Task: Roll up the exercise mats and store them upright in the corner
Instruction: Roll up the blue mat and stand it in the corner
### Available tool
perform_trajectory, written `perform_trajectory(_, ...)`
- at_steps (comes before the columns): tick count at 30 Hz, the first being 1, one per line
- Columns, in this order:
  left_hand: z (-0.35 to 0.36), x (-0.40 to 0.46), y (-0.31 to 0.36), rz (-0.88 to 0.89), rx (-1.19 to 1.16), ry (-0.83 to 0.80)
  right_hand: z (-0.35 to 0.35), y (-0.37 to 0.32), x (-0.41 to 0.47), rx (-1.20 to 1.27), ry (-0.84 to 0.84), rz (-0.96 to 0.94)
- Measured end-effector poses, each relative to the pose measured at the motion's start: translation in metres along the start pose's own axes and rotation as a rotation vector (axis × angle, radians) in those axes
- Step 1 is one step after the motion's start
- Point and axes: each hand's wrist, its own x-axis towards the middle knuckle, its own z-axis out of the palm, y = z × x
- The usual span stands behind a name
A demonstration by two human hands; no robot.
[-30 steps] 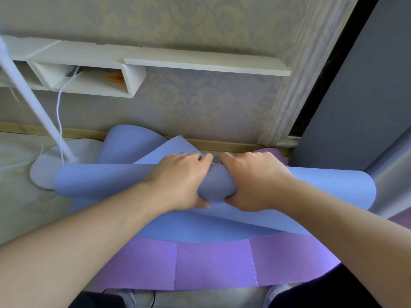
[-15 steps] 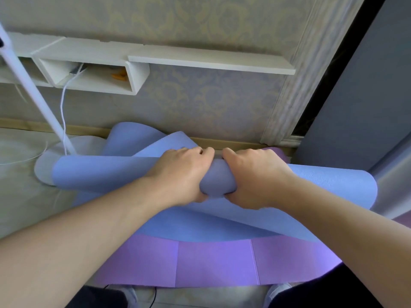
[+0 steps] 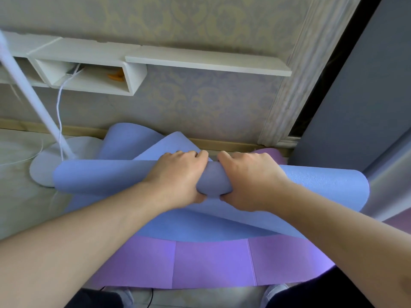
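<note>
Left hand (image 3: 178,176) and right hand (image 3: 249,181) grip the rolled blue mat (image 3: 100,176) above a purple mat (image 3: 211,263).

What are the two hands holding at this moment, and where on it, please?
Both the left hand and right hand grip the blue mat at the roll's middle.

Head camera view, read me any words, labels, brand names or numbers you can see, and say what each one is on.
None: nothing readable shows in this view.
Blue foam exercise mat, held by the left hand and right hand: plain, no logo.
Purple foam mat: plain.
White wall shelf: no label; the small orange item in its cubby is too blurred to identify.
Wallpaper: pattern only.
</note>
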Motion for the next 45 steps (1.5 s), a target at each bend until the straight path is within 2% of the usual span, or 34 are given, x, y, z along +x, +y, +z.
perform_trajectory(5,-0.012,-0.001,-0.013,-0.047,-0.187,-0.138,-0.001,-0.006,0.001,-0.037,-0.044,-0.012)
perform_trajectory(10,0.000,-0.004,-0.002,0.098,0.064,0.030,0.001,-0.002,0.004,0.023,-0.040,0.050)
perform_trajectory(14,-0.001,0.000,-0.004,0.018,-0.019,-0.084,0.003,-0.007,0.000,0.028,-0.041,0.002)
perform_trajectory(20,-0.009,-0.004,-0.013,-0.006,-0.147,-0.183,0.004,-0.010,-0.002,-0.003,-0.074,-0.006)
perform_trajectory(23,0.000,-0.004,-0.014,0.095,0.051,0.002,0.003,-0.005,0.001,0.030,-0.036,0.031)
perform_trajectory(25,0.002,-0.002,-0.012,0.105,0.129,0.048,0.002,-0.001,0.001,0.058,-0.026,0.053)
perform_trajectory(32,-0.007,-0.002,-0.015,-0.027,-0.115,-0.167,0.005,-0.010,-0.004,-0.007,-0.053,0.000)
perform_trajectory(33,-0.006,-0.003,-0.016,-0.023,-0.122,-0.160,0.005,-0.010,-0.003,-0.014,-0.054,0.001)
perform_trajectory(37,0.007,-0.005,-0.018,0.139,0.028,0.061,0.004,-0.003,0.001,0.026,-0.037,0.057)
perform_trajectory(40,0.004,-0.004,-0.011,0.068,0.057,-0.036,0.004,-0.002,0.000,0.035,-0.045,0.040)
perform_trajectory(45,-0.008,-0.004,-0.015,-0.026,-0.154,-0.163,0.004,-0.007,-0.001,-0.012,-0.053,-0.019)
